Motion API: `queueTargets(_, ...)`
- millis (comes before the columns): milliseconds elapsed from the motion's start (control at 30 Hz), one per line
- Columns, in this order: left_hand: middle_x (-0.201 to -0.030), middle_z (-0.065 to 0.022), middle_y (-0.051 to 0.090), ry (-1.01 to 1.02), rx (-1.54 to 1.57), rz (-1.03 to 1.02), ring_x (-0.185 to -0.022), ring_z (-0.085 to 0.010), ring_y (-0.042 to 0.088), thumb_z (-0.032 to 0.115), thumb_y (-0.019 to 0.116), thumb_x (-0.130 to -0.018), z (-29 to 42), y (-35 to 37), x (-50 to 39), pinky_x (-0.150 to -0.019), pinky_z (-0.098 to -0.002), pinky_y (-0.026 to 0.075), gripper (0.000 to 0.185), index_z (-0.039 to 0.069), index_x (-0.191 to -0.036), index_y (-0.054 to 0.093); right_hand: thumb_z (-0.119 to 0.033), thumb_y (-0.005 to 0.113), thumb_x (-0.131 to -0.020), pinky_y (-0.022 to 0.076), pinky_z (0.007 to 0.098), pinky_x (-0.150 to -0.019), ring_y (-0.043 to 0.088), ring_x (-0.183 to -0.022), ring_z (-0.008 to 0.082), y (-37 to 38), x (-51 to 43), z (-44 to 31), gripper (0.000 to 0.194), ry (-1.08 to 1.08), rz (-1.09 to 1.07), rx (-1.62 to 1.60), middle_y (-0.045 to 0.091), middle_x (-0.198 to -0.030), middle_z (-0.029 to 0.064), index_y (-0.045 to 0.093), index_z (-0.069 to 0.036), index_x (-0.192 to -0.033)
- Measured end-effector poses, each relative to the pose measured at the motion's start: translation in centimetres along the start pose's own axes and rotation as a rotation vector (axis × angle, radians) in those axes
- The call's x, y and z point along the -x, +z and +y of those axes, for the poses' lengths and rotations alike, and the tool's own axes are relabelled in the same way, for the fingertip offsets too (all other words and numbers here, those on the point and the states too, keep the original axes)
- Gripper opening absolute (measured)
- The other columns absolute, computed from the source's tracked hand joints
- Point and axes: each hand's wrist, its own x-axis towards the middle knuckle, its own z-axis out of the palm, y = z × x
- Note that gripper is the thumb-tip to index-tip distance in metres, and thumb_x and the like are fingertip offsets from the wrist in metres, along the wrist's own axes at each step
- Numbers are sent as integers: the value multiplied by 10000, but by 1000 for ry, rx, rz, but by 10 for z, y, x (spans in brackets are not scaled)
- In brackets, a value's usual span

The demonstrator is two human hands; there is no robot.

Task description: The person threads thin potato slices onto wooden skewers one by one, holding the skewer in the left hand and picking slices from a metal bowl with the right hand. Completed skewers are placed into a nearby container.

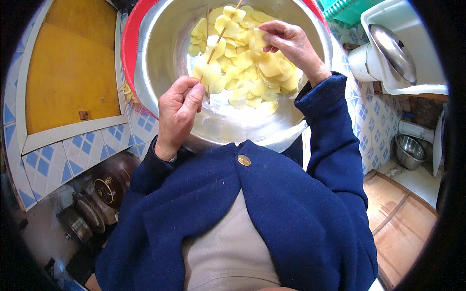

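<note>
My left hand (182, 105) pinches the lower end of a thin wooden skewer (221, 35) that slants up to the right over a big metal basin (167, 43). Several pale yellow slices, probably potato, are threaded along the skewer. Between the thumb and fingers of my right hand (291, 43) is a single slice (260, 38), to the right of the skewer and apart from it. Many loose slices (271, 65) lie heaped on the basin's bottom. Another thin stick (208, 22) runs nearly upright just left of the skewer, partly hidden by slices.
A red plastic basin (130, 54) surrounds the metal one. At the right are a white tub (418, 40) with a metal lid (393, 54), a white bucket (358, 62) and a small metal bowl (409, 151). Dark brown jars (116, 178) stand lower left, below a yellow panel (72, 72).
</note>
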Motion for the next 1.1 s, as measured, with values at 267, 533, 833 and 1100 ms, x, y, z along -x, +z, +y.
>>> queueTargets(267, -619, 20, 510, -33, -47, -47, -558, -45, 450, 110, 548, -891, -1, -2, 0, -507, -196, 366, 123, -11, -887, 566, -177, 587, -888, 512, 195, -639, 584, -724, 88, -7, 3, -10, 173, -86, 232, -42, 614, -842, 44, 615, -46, -998)
queueTargets(533, -599, 13, 513, -35, -52, -67, -546, -47, 449, 105, 541, -891, -1, -2, -1, -499, -202, 364, 112, -4, -883, 570, -226, 584, -889, 509, 185, -653, 581, -729, 88, -13, 4, -12, 218, -76, 288, -41, 621, -871, 45, 605, -56, -1025)
queueTargets(833, -611, 0, 527, -28, -91, -118, -573, -53, 476, 81, 526, -886, -3, -1, -3, -523, -205, 389, 100, -11, -890, 564, -145, 572, -895, 508, 201, -664, 585, -803, 87, -7, 4, -11, 173, -76, 262, -12, 620, -898, 28, 625, -60, -1036)
queueTargets(1100, -612, 1, 525, -44, -45, -159, -559, -59, 478, 77, 538, -881, 0, -1, -1, -518, -205, 391, 102, -16, -905, 571, -141, 580, -889, 488, 187, -565, 562, -610, 73, -9, 7, -19, 239, -41, 349, -200, 613, -847, 25, 587, -22, -1096)
